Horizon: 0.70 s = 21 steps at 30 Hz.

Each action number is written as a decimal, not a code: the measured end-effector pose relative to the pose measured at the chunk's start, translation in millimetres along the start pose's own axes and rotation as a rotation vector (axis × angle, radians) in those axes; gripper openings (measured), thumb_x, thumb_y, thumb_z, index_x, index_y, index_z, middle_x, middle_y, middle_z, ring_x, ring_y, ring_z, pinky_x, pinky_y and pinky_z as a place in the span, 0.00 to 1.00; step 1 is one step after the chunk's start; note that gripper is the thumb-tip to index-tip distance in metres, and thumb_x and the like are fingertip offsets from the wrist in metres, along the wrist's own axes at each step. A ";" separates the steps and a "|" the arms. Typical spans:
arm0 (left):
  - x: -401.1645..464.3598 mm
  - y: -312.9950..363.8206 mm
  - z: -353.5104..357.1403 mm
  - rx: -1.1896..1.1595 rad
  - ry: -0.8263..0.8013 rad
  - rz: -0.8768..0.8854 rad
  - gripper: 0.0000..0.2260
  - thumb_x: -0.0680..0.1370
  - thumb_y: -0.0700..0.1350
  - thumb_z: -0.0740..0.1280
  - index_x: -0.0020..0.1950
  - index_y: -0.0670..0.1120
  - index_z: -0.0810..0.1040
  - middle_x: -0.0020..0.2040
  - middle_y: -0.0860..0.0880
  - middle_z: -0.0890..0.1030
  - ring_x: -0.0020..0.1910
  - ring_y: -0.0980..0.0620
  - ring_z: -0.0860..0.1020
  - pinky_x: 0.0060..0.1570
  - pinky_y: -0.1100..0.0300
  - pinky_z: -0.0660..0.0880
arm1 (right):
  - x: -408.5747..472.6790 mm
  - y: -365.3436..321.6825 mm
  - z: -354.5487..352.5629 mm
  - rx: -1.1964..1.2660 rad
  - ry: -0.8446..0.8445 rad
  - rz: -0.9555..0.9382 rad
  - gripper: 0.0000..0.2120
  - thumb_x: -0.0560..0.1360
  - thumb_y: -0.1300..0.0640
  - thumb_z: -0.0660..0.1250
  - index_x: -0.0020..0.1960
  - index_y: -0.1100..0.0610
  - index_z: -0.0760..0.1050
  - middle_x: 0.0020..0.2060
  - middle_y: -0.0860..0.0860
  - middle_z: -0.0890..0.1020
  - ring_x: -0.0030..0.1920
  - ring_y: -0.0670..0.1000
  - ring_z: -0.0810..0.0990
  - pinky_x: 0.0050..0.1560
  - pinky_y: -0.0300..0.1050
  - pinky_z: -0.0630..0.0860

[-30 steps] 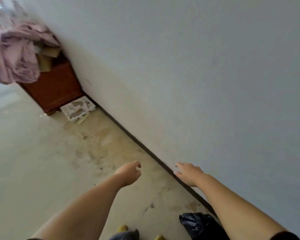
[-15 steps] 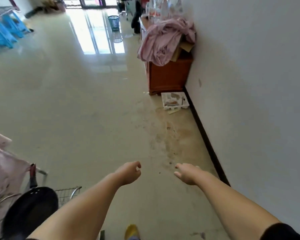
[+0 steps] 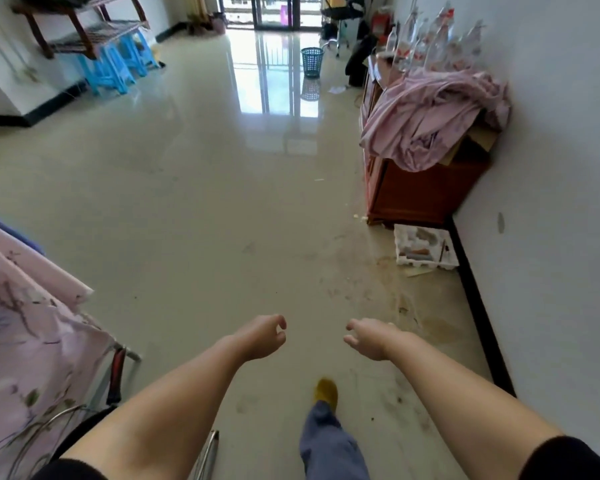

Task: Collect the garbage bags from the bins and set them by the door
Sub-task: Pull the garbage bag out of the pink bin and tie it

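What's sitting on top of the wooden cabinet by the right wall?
A crumpled pink cloth drapes the near end of the wooden cabinet, over some brown cardboard. Clear plastic bottles stand farther back. Whatever lies under the cloth is hidden.

Head view looks forward and down along the floor [image 3: 194,202].

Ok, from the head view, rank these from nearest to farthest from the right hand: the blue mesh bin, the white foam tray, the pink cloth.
From the right hand:
1. White foam tray, on the floor by the right wall.
2. Pink cloth, heaped on the wooden cabinet beyond it.
3. Blue mesh bin, far down the room.
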State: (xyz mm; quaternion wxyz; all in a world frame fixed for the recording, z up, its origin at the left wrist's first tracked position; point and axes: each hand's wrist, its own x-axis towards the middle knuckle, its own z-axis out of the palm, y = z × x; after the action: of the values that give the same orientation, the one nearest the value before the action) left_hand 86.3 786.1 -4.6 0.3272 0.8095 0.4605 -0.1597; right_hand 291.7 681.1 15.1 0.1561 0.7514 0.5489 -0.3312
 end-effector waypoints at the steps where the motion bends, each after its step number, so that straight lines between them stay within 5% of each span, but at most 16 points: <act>1: 19.3 -1.2 -13.6 -0.016 0.014 -0.012 0.15 0.79 0.47 0.58 0.65 0.47 0.72 0.62 0.43 0.77 0.58 0.44 0.77 0.59 0.54 0.74 | 19.2 1.8 -15.8 -0.008 0.001 -0.002 0.23 0.81 0.45 0.50 0.73 0.54 0.61 0.71 0.55 0.68 0.70 0.57 0.67 0.68 0.56 0.62; 12: 214.8 16.0 -177.3 -0.194 0.119 -0.060 0.14 0.79 0.45 0.59 0.63 0.44 0.73 0.57 0.42 0.78 0.46 0.47 0.75 0.46 0.60 0.70 | 209.9 28.5 -204.5 -0.102 -0.016 -0.039 0.23 0.81 0.44 0.50 0.72 0.54 0.61 0.69 0.55 0.70 0.69 0.57 0.68 0.67 0.55 0.64; 21: 373.1 -33.7 -306.4 -0.191 0.142 -0.105 0.14 0.79 0.46 0.58 0.63 0.45 0.73 0.61 0.43 0.77 0.56 0.45 0.77 0.55 0.56 0.72 | 383.3 -1.8 -337.9 -0.160 -0.033 -0.080 0.23 0.81 0.45 0.50 0.72 0.54 0.61 0.71 0.55 0.68 0.70 0.57 0.67 0.68 0.55 0.63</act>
State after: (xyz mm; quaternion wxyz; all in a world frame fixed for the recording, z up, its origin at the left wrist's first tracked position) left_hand 240.4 1244.8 -1.3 0.3607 0.7587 0.5374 -0.0745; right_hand 468.6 1160.4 6.2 0.2113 0.7084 0.6005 -0.3046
